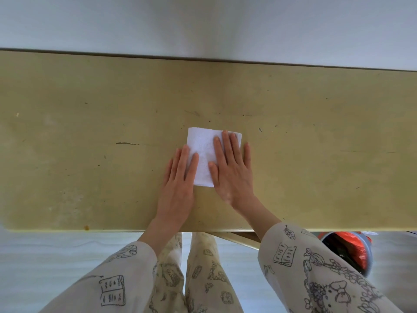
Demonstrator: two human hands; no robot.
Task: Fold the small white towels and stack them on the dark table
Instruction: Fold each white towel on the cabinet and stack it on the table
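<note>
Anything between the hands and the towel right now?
No. Both hands lie flat on the folded white towel on the table: left hand on its left edge, right hand over its right part. Nothing visible between.

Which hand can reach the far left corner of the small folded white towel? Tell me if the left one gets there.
Probably yes. The left hand lies flat on the small folded white towel's near left edge, and nothing stands between its fingers and that bare corner.

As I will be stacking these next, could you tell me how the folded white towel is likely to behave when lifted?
The towel looks like soft cloth, so it will probably sag and may unfold if lifted by one edge. It lies flat under the left hand and right hand, so it should not roll.
</note>
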